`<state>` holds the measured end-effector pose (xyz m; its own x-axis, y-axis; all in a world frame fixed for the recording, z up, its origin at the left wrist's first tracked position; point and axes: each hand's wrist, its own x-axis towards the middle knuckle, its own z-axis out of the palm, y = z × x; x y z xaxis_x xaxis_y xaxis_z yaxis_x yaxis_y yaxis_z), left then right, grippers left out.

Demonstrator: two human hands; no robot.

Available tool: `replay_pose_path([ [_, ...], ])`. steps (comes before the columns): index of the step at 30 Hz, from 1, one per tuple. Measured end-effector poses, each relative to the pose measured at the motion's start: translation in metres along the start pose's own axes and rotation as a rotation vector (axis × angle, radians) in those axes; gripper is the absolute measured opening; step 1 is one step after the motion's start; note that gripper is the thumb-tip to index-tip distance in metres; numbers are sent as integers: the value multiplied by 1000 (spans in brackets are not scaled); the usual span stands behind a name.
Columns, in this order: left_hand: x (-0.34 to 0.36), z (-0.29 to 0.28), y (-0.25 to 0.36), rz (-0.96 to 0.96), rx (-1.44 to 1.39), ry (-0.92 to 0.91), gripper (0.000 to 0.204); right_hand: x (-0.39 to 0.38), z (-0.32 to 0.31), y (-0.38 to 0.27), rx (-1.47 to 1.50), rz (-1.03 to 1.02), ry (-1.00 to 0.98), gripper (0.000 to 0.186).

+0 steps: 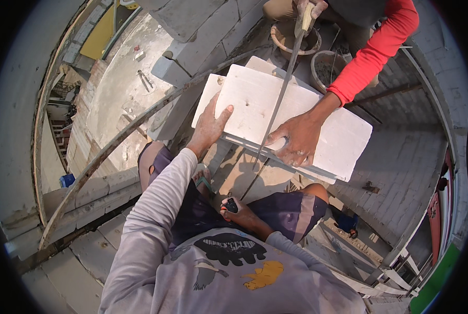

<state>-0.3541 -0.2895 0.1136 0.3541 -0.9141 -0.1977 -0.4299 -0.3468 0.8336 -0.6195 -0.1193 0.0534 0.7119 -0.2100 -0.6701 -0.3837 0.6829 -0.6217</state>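
Your left hand [209, 128] holds the white block [247, 97] by its near left corner, with your thumb on top. The block is in front of you, lying on another white slab [203, 99]. Your right hand [240, 213] is down between your legs, closed around a black handle [229, 205] — I cannot tell what tool it is. A person with a red sleeve [372, 57] is across from you. One of their hands [298, 138] rests on the block; the other [318, 6] grips a saw [284, 86] (its long blade runs right across the block). Two buckets [311, 52] stand behind.
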Motion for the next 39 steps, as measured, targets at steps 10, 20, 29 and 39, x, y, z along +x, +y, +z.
replay_pose_path([
  [10,8,3,-24,80,-9,-4,79,20,9,27,-110,36,58,66],
  [20,9,-4,-20,185,-93,-48,72,46,40,37,-125,-7,272,72],
  [29,8,-7,-19,142,-121,-104,71,36,72,11,-39,71,354,91],
  [39,15,-3,-30,262,-172,-80,68,55,110,12,-136,-35,548,62],
])
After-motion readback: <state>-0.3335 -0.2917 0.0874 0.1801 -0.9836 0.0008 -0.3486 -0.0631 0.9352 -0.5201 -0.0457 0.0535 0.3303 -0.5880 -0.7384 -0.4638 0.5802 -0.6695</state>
